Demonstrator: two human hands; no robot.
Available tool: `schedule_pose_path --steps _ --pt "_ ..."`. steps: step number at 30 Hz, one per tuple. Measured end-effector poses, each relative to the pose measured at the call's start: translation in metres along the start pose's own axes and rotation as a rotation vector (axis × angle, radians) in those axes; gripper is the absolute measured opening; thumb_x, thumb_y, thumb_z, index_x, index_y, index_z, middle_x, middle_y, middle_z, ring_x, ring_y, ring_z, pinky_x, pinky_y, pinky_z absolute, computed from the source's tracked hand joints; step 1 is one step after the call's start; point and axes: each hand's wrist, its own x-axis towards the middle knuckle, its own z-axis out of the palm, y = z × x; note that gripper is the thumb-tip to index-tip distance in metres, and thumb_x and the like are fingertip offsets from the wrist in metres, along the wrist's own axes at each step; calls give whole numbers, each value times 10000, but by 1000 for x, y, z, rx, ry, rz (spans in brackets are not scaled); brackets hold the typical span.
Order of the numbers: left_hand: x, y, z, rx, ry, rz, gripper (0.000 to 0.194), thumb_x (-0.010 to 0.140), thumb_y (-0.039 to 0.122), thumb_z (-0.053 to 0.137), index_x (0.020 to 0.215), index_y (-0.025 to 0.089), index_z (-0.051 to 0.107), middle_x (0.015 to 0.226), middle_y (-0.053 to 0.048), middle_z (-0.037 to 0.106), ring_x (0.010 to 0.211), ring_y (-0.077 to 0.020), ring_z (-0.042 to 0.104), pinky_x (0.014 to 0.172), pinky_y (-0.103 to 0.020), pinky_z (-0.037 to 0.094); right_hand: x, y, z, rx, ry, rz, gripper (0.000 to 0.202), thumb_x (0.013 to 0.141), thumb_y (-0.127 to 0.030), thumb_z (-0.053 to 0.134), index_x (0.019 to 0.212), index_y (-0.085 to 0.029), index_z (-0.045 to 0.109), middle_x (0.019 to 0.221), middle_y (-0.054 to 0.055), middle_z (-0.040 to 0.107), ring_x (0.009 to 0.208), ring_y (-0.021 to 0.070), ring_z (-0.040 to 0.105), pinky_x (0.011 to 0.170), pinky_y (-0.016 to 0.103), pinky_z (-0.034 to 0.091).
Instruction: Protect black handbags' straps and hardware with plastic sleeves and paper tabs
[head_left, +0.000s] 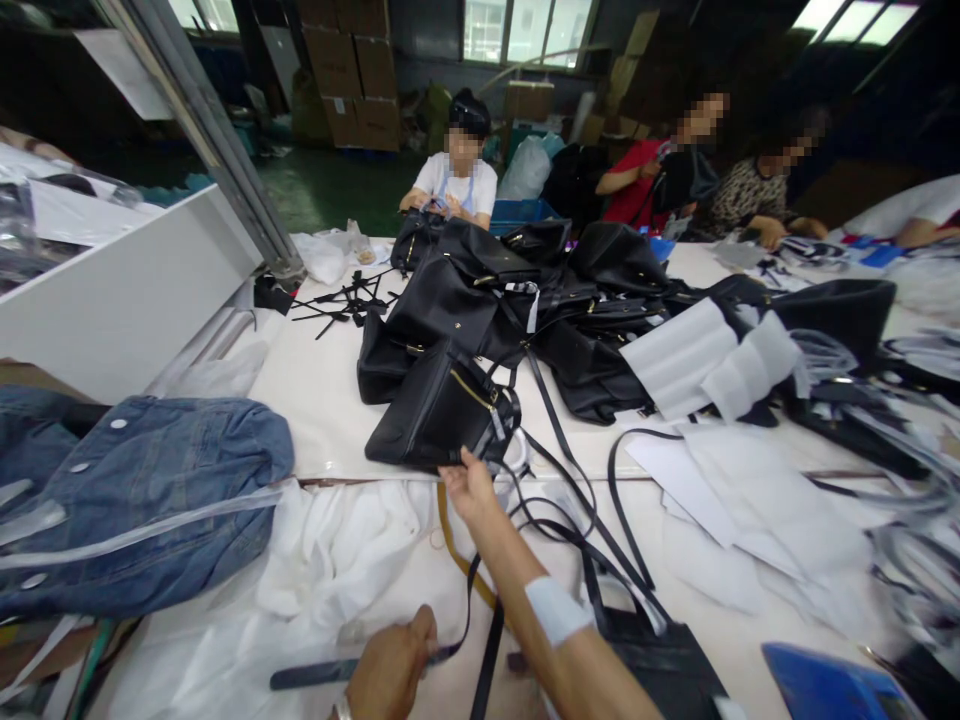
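My left hand is closed around a black strap, whose flat end sticks out to the left. From the other side of the fist the strap curves upward. My right hand reaches forward, its thumb and fingers pinching the lower edge of a black handbag with a gold zipper. That handbag lies at the near side of a pile of black bags. Long black straps trail from the pile toward me, right of my right hand. A white patch is on my right forearm.
At left lies a denim garment beside white wrapping. Foam sheets and white paper lie at right, with a blue object nearer. Thin black strips lie behind. Co-workers sit across the table.
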Motion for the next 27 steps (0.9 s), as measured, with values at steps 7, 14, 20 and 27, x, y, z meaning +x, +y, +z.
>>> schedule_pose_path --steps 7,14,20,27 --pt "9 3 -27 -256 170 0 143 904 290 337 823 223 434 629 19 609 578 -136 568 586 -231 362 9 -62 -39 -403 -20 -281 536 834 -336 567 1301 -319 306 1056 5 615 843 135 629 801 341 514" --pt "-1 8 -30 -357 194 -13 203 907 355 313 825 220 440 638 29 618 549 -131 568 575 -235 371 -131 -8 -102 -1567 -802 -485 314 841 -282 552 1152 -244 568 1165 66 600 1162 220 471 1003 393 325" --pt "-15 23 -32 -164 222 31 218 927 335 276 852 220 446 638 19 617 604 -144 595 605 -241 375 -147 -6 -99 -1792 -681 -592 134 852 -227 514 869 -199 644 845 63 661 889 216 573 891 362 355" --pt "-19 49 -24 113 221 89 224 926 290 286 996 188 473 812 -70 666 758 -202 632 654 -282 406 -177 -17 -106 -1576 -667 -219 354 827 -225 459 1179 -210 499 720 1 635 692 170 587 680 263 409"
